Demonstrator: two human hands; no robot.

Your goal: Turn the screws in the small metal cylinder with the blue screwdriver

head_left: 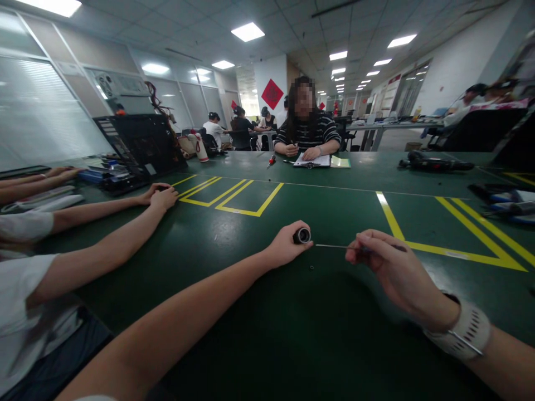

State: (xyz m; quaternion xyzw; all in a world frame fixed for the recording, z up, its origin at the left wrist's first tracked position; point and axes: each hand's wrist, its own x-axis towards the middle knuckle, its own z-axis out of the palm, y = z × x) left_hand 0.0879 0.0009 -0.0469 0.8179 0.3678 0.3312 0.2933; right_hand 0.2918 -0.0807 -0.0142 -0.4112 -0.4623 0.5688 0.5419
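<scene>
Grips a short black cylinder [301, 235] in the left hand [285, 245], fingers curled around it, ringed open end turned toward the camera. Pinches a thin metal-shafted tool [334, 246] in the fingers of the right hand [390, 270], shaft nearly level and aimed left. Brings the tool's tip close beside the left thumb, just below and to the right of the cylinder, with a narrow gap showing between. Wears a pale-banded watch [463, 332] on the right wrist.

On the green bench [234, 278], just below the left hand and between both hands, a tiny dark ring [311, 268]. Farther out, yellow tape outlines [238, 211] to the left and more to the right. At far left, a neighbour's hands [163, 196] closed around a small dark object, too hidden to identify. Across the bench, a person in a striped top [307, 133], with a clipboard [312, 160] in front and a red-and-black item [271, 161] to the left of it.
</scene>
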